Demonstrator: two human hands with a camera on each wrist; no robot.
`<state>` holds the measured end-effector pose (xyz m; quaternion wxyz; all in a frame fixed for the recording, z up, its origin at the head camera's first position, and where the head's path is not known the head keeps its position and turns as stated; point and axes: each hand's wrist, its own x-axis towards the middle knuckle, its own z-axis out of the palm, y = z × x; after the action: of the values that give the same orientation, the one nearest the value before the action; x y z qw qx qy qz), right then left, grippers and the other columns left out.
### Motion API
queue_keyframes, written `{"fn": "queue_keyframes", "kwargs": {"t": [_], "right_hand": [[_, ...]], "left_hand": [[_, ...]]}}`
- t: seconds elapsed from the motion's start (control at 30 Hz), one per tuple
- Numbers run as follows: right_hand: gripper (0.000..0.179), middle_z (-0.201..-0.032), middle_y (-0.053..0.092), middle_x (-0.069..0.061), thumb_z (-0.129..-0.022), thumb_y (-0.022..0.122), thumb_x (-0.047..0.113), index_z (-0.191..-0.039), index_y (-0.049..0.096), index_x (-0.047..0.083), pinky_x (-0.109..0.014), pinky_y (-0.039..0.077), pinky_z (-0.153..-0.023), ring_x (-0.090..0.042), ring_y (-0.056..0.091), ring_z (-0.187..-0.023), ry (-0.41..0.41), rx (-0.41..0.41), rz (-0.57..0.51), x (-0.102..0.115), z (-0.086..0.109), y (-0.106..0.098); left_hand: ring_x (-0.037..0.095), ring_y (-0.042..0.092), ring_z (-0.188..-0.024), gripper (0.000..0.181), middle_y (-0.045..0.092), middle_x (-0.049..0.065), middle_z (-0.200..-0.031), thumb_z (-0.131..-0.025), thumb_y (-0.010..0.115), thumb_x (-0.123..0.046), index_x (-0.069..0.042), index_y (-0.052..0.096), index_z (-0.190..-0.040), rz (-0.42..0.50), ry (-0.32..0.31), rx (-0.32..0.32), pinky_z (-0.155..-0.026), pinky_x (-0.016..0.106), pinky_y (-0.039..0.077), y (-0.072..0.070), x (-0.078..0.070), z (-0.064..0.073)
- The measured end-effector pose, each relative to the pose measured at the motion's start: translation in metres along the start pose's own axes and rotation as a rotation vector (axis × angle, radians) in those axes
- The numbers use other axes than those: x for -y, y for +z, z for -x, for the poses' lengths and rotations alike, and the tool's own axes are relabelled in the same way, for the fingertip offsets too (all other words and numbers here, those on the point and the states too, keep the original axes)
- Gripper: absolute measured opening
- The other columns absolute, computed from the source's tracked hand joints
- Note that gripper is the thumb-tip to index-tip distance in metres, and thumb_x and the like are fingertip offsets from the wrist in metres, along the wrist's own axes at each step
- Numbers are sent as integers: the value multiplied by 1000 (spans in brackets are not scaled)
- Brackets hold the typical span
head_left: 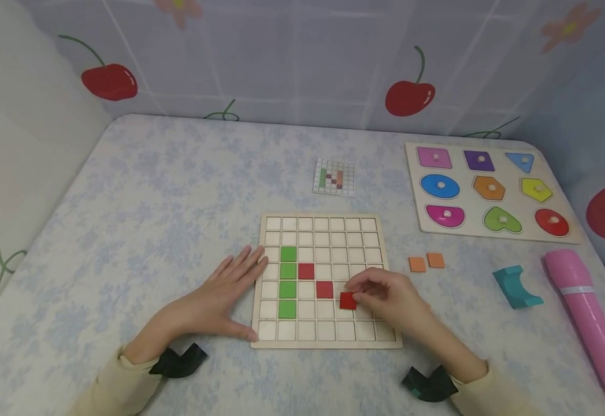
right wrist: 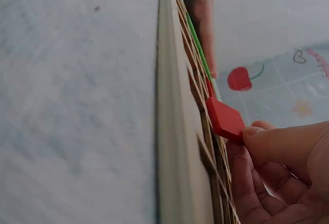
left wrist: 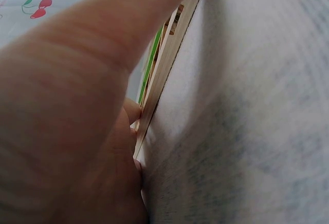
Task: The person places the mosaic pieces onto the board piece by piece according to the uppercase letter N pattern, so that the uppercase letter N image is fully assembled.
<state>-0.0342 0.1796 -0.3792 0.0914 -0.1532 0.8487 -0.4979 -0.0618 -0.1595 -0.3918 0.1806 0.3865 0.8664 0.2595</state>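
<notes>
Red tile (head_left: 347, 300), one, square, pinched at its right edge between the thumb and fingers of the right hand (head_left: 389, 293), which is closed down to the tile's thickness; position, above the lower right part of a pale wooden grid board (head_left: 326, 331), at the fifth column from the left. The right wrist view shows it tilted over the slats (whether an edge touches them cannot be told). Grid board, one, seven columns by seven rows, flat on a bench (head_left: 177, 190) covered in pale blue floral cloth. Left hand (head_left: 219, 297), fingers straight, thumb spread wide, grasping nothing; fingertips at the board's left edge, thumb tip at its near left corner. Green tiles (head_left: 288, 270), four, seated in an unbroken run down the second column. Seated red tiles (head_left: 306, 271), two, stepping diagonally down to the right, in the third and fourth columns. Orange tiles (head_left: 417, 264), two, loose, side by side and apart, just right of the board. Printed card (head_left: 334, 177), one, beyond the board, bearing a small grid with green, dark red and orange squares. Puzzle board (head_left: 468, 202), one, nine knobbed shapes, far right. Teal block (head_left: 518, 288), one, with a curved hollow, beside a pink microphone (head_left: 594, 323) at the right.
</notes>
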Motion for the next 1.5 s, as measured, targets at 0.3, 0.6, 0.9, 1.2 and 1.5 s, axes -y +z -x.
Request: {"fn": "queue_keyframes", "kwargs": {"t": [0.3, 0.6, 0.9, 1.2, 1.5], "right_hand": [[27, -88, 63, 11, -79, 70, -8, -90, 69, 16, -26, 52, -66, -8, 58, -75, -98, 20, 82, 0, 6, 6], [25, -86, 63, 12, -77, 73, -5, -89, 70, 17, -25, 51, -66, -6, 57, -76, -136, 32, 159, 2, 5, 6], [24, -88, 62, 11, -77, 75, -3, -91, 70, 16, -24, 51, -66, -5, 57, -76, -151, 24, 176, 0, 3, 5], [27, -95, 65, 6, -81, 69, -6, -103, 69, 9, -25, 50, -73, -12, 58, -83, -34, 3, 151, -3, 11, -48], [24, -103, 66, 3, -87, 67, 4, -109, 67, 10, -21, 47, -79, -12, 59, -92, 63, 56, 122, -41, 42, -82]], "left_hand": [[26, -12, -139, 119, -8, 7, -156, -70, 69, -64, -6, 3, -151, 2, 11, -1, -108, 47, -4, 1, 0, -2], [26, -12, -139, 120, -8, 8, -155, -70, 69, -63, -5, 3, -151, 2, 15, -3, -108, 47, -4, 0, 0, -3], [28, -10, -139, 118, -6, 10, -155, -71, 69, -63, -5, 4, -151, 3, 27, -13, -108, 47, -4, 0, 1, -3], [27, -12, -139, 119, -8, 9, -155, -71, 69, -63, -5, 3, -151, 6, 8, 0, -107, 48, -5, 2, 0, 0], [28, -10, -139, 119, -7, 10, -155, -71, 71, -61, -4, 4, -151, 1, 20, -15, -107, 47, -5, 0, 1, 0]]}}
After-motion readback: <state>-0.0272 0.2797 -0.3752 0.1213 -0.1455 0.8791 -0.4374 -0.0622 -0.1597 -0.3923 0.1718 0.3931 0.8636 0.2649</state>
